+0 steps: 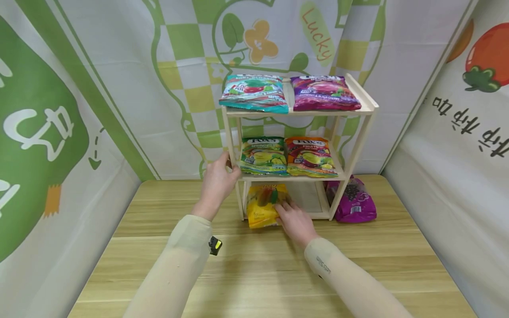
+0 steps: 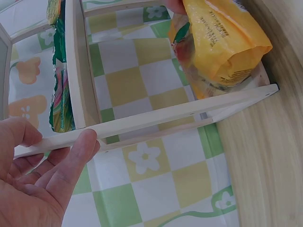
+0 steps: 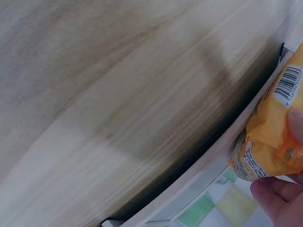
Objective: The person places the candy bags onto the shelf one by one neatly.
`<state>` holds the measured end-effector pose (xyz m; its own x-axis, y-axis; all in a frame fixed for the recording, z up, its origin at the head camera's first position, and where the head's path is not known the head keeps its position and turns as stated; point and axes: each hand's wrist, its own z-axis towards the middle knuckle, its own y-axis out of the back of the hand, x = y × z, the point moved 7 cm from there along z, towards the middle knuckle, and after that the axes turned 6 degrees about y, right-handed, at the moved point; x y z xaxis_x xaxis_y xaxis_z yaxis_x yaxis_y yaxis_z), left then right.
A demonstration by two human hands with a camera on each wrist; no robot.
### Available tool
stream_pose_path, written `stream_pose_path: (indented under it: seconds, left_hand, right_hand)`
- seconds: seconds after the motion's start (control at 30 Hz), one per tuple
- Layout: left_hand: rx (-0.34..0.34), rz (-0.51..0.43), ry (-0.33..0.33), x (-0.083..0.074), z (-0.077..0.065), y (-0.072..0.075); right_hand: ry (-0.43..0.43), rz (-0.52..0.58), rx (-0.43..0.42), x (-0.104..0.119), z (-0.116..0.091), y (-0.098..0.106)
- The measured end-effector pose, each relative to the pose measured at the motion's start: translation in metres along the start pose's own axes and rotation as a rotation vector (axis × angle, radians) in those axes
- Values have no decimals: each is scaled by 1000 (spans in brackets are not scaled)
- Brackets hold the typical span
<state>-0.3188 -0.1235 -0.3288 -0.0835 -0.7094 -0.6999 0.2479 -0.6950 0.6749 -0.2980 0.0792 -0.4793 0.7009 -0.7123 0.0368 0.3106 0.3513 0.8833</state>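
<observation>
A small wooden shelf rack (image 1: 358, 148) stands on the table. My left hand (image 1: 218, 179) grips its left upright (image 2: 123, 125) at the middle tier, thumb on one side and fingers curled behind. On the bottom tier, at the left, a yellow candy bag (image 1: 260, 214) sits with its front end out past the shelf edge. My right hand (image 1: 296, 221) holds this bag by its right side; in the right wrist view the thumb (image 3: 297, 124) presses its face while the fingers are beneath. Green (image 1: 263, 157) and orange-red (image 1: 312, 157) candy bags lie side by side on the middle tier.
On the top tier lie a teal candy bag (image 1: 254, 93) and a purple-red one (image 1: 324, 93). A purple bag (image 1: 355, 201) leans on the table beside the rack's right leg. Printed curtains (image 1: 191, 53) hang behind and along both sides of the wooden table (image 1: 254, 274).
</observation>
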Motion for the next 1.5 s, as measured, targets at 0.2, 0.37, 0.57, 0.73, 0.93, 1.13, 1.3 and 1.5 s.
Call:
stream_pose_path:
  seconds: [0.2, 0.37, 0.57, 0.73, 0.93, 1.13, 1.3, 1.5]
  left_hand:
    - [2, -6, 3, 0, 0, 1]
    - [0, -1, 8, 0, -1, 1]
    - [-8, -7, -3, 0, -1, 1]
    - [-7, -18, -5, 0, -1, 1]
    - [-9, -21, 1, 0, 0, 1]
    - [-11, -24, -2, 0, 0, 1]
    - [-6, -27, 2, 0, -1, 0]
    - [-1, -28, 13, 0, -1, 0]
  right_hand:
    - [-28, -29, -4, -1, 4, 0]
    - [-64, -55, 23, -3, 8, -3]
    - [-114, -19, 64, -7, 12, -6]
    - [-146, 2, 82, -9, 14, -9]
    - [-161, 20, 98, -11, 18, -13]
    - [-174, 63, 167, -13, 20, -16]
    - [-169, 82, 188, -14, 20, -17]
    - [-152, 67, 162, -14, 22, -16]
